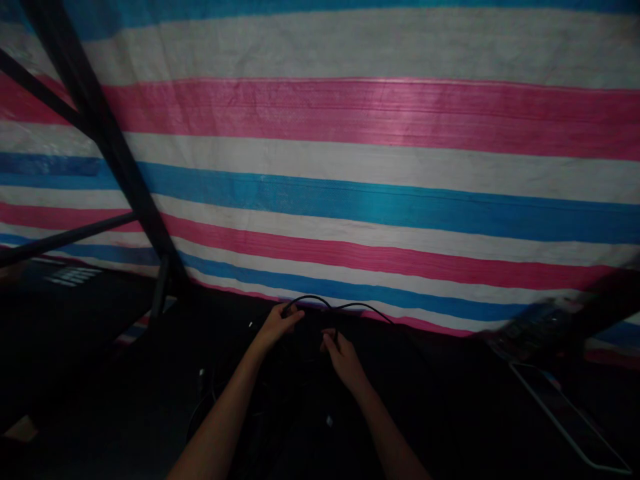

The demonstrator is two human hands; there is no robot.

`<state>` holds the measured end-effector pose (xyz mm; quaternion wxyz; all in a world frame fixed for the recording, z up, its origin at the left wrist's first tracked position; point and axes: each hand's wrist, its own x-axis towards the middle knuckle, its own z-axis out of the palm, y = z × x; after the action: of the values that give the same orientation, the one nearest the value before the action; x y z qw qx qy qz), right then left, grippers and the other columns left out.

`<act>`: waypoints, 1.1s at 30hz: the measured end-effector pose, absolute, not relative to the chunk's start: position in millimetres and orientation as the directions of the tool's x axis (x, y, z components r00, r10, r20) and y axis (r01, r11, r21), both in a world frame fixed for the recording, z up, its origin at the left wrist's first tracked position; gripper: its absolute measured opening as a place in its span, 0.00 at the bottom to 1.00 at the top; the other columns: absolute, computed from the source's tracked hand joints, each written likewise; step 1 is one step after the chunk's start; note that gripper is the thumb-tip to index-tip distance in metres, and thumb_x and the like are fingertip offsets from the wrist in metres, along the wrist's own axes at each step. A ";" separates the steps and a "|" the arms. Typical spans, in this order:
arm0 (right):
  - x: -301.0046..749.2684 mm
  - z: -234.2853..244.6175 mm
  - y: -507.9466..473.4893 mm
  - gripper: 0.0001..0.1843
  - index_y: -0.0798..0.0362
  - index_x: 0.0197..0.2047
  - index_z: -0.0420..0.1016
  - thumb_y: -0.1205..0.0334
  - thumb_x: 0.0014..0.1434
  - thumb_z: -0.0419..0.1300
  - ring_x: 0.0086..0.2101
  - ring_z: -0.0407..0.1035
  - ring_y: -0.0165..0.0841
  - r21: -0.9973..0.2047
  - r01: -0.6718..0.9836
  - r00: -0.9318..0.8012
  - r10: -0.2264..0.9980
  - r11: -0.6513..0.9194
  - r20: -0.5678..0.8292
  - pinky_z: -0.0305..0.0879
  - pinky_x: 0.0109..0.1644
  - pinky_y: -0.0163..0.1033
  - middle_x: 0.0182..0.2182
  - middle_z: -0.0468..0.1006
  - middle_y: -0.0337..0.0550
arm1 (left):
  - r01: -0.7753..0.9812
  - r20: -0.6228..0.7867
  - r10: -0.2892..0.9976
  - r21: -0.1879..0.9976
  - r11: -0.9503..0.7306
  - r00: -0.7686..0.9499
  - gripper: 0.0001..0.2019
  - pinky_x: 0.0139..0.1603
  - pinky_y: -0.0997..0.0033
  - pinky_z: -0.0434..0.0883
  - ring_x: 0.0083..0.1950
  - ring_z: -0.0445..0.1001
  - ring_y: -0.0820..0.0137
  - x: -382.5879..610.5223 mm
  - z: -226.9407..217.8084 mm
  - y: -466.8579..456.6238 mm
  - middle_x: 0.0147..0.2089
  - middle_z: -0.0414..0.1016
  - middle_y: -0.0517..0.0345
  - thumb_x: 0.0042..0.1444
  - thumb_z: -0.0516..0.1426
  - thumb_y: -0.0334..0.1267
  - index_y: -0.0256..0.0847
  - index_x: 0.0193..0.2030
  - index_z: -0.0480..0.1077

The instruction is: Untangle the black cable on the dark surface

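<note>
A thin black cable (pixel 345 306) arches up in front of the striped tarp, just above a dark surface. My left hand (pixel 278 326) is closed on the cable's left end, fingers pinched around it. My right hand (pixel 341 357) sits a little lower and to the right, fingers curled on another part of the same cable. Both forearms reach in from the bottom of the view. The rest of the cable is lost in the dark below the hands.
A pink, white and blue striped tarp (pixel 380 153) fills the background. Black metal frame bars (pixel 107 143) cross at the left. A flat device with a light rim (pixel 567 417) lies at the lower right, with a blurred dark object (pixel 545 327) above it.
</note>
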<state>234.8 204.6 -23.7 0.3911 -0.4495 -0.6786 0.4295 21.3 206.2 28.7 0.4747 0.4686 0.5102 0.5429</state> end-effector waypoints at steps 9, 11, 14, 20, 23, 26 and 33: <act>234.5 -27.7 206.2 0.19 0.53 0.44 0.77 0.47 0.66 0.54 0.35 0.77 0.42 -0.931 0.274 -0.288 0.944 0.240 0.159 0.71 0.42 0.44 0.32 0.82 0.46 | -0.008 0.012 0.990 1.000 -0.013 -0.140 0.25 0.22 0.77 0.52 0.20 0.56 0.79 22.5 30.1 206.5 0.21 0.58 0.70 0.45 0.67 0.60 0.40 0.29 0.66; 234.7 -28.4 206.0 0.18 0.53 0.44 0.77 0.49 0.65 0.55 0.35 0.78 0.42 -0.929 0.275 -0.286 0.944 0.247 0.166 0.72 0.43 0.45 0.32 0.82 0.46 | -0.004 0.008 0.990 1.000 -0.009 -0.138 0.25 0.22 0.77 0.51 0.19 0.56 0.79 22.2 29.6 207.4 0.21 0.58 0.70 0.46 0.66 0.61 0.40 0.29 0.67; 234.3 -29.3 205.7 0.17 0.54 0.46 0.77 0.52 0.65 0.55 0.35 0.78 0.42 -0.926 0.277 -0.286 0.942 0.257 0.176 0.73 0.44 0.46 0.32 0.81 0.46 | 0.006 0.006 0.991 1.000 -0.005 -0.131 0.25 0.21 0.77 0.51 0.19 0.55 0.78 21.5 28.9 207.9 0.21 0.57 0.70 0.47 0.66 0.61 0.40 0.30 0.67; 232.7 -20.3 198.0 0.38 0.52 0.74 0.51 0.54 0.66 0.58 0.58 0.69 0.47 -0.809 0.351 -0.134 0.881 0.471 0.455 0.68 0.61 0.57 0.64 0.67 0.60 | 0.036 0.023 0.997 0.999 -0.020 -0.071 0.22 0.23 0.76 0.54 0.22 0.58 0.77 24.3 34.6 202.0 0.22 0.60 0.69 0.46 0.67 0.56 0.40 0.30 0.68; 230.3 -13.9 189.4 0.39 0.46 0.76 0.50 0.53 0.67 0.59 0.68 0.55 0.52 -0.634 0.483 -0.119 0.762 0.605 0.637 0.61 0.66 0.63 0.70 0.55 0.58 | 0.049 0.034 0.999 0.998 -0.033 -0.027 0.21 0.25 0.76 0.56 0.25 0.61 0.76 29.8 38.6 198.0 0.24 0.65 0.66 0.44 0.69 0.53 0.38 0.31 0.70; 227.3 -12.5 184.4 0.34 0.45 0.74 0.55 0.52 0.69 0.58 0.65 0.60 0.51 -0.599 0.544 -0.107 0.756 0.588 0.645 0.65 0.63 0.61 0.66 0.61 0.58 | 0.057 0.046 0.999 0.997 -0.045 -0.008 0.20 0.28 0.75 0.60 0.28 0.65 0.74 35.2 40.5 196.3 0.27 0.69 0.63 0.42 0.70 0.51 0.37 0.30 0.72; 243.1 -13.5 203.4 0.17 0.52 0.55 0.77 0.55 0.71 0.54 0.48 0.71 0.45 -0.638 0.556 0.036 0.751 0.533 0.659 0.68 0.56 0.55 0.46 0.77 0.53 | 0.059 0.068 0.991 0.996 -0.061 -0.119 0.21 0.26 0.76 0.60 0.26 0.65 0.74 33.4 35.0 201.0 0.26 0.69 0.63 0.46 0.68 0.56 0.38 0.31 0.73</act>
<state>243.1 203.4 -13.5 0.5410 -0.4748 -0.6883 0.0901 33.4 201.0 35.0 0.4383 0.4984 0.5265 0.5313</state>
